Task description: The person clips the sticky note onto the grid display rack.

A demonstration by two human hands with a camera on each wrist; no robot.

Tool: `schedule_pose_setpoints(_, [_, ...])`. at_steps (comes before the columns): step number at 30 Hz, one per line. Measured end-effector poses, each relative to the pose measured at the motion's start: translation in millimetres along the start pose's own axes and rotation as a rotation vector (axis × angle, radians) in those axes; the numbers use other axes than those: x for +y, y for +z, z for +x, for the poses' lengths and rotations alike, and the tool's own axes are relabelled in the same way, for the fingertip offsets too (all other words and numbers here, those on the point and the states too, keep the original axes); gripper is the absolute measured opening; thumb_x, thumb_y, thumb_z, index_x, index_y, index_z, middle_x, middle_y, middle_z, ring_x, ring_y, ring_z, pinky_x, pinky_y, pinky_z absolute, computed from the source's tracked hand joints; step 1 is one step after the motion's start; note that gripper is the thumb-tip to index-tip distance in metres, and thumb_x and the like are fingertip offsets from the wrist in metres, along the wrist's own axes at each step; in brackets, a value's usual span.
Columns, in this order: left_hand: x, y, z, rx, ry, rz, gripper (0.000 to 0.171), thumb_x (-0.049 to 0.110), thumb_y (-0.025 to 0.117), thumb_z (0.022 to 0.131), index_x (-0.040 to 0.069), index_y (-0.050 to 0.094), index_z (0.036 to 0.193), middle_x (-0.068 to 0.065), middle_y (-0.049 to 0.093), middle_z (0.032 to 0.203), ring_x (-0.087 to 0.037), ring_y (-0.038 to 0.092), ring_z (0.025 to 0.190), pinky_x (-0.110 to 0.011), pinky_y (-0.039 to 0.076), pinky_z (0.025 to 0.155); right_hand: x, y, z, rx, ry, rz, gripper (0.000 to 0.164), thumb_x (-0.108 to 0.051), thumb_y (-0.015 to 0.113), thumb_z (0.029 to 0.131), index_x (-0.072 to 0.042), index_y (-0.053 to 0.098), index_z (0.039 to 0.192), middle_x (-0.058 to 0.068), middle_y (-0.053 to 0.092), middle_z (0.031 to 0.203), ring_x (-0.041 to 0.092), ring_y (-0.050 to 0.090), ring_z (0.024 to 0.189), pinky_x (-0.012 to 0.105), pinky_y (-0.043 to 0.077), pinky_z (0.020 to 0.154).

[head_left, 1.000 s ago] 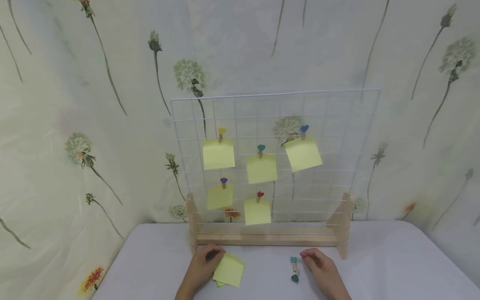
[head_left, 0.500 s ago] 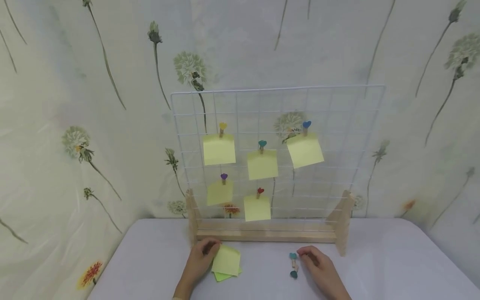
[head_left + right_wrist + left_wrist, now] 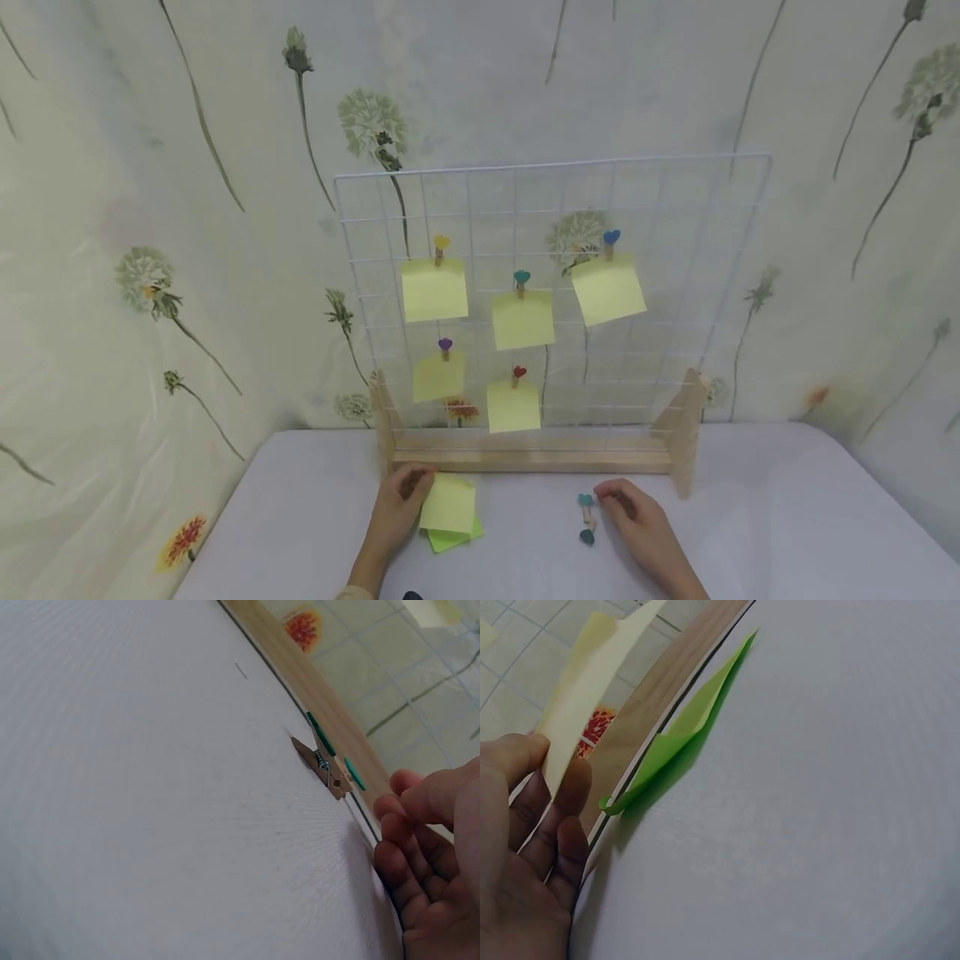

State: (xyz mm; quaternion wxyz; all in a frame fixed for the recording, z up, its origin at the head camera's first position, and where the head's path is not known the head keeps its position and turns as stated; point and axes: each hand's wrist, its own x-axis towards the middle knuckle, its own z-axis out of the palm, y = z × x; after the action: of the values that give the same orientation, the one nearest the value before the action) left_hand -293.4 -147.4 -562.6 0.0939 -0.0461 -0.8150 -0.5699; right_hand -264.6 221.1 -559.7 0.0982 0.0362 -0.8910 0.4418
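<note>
My left hand (image 3: 397,504) pinches a pale yellow sticky note (image 3: 585,690) between thumb and fingers, lifted off the pad. Below it on the white table lies a bright green sticky note (image 3: 450,542), its edge curling up in the left wrist view. My right hand (image 3: 641,529) holds nothing; its fingers are loosely bent, thumb near the index fingertip. Just left of it lie two small wooden clothespins, one with a teal heart (image 3: 585,500) and one with a dark teal heart (image 3: 587,537). The wrist view shows a clothespin's spring side (image 3: 319,761).
Behind the hands stands a white wire grid (image 3: 562,192) on a wooden base (image 3: 532,461). Several yellow notes, such as the upper left note (image 3: 435,292), hang on it from heart clothespins. A dark object (image 3: 412,596) shows at the bottom edge.
My left hand has drawn the yellow note up and left, baring more of the green one beneath. The right hand stays beside the clothespins. The head view has tilted slightly down.
</note>
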Motion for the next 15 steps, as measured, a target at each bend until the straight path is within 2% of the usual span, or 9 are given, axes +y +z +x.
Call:
schedule_pose_setpoints(4, [-0.4,0.1,0.0,0.025,-0.002,-0.018,0.023,0.033,0.062,0.090,0.015,0.066,0.103,0.000,0.067,0.099,-0.010,0.063,0.093,-0.023,0.050,0.084,-1.3,0.7,2.7,0.016,0.022,-0.009,0.014,-0.019,0.056,0.095,-0.020,0.064,0.106,-0.006,0.068,0.108,0.014,0.061,0.108,0.026,0.048,0.091])
schedule_pose_setpoints(10, [1.0,0.0,1.6,0.034,-0.021,-0.031,0.018,0.029,0.062,0.091,0.016,0.066,0.102,-0.002,0.067,0.099,-0.006,0.062,0.087,-0.020,0.050,0.079,-4.5,0.8,3.5,0.003,0.062,-0.003,0.016,-0.021,0.054,0.096,-0.018,0.063,0.109,-0.001,0.068,0.112,0.020,0.062,0.108,0.034,0.050,0.092])
schedule_pose_setpoints(15, [14.9,-1.1,-3.5,0.040,-0.007,-0.052,0.016,0.018,0.060,0.093,0.007,0.066,0.104,-0.008,0.068,0.100,-0.007,0.062,0.086,-0.018,0.050,0.077,-7.3,0.2,2.2,-0.012,0.069,-0.019,0.023,-0.026,0.054,0.096,-0.017,0.062,0.116,0.002,0.066,0.116,0.021,0.062,0.105,0.039,0.050,0.091])
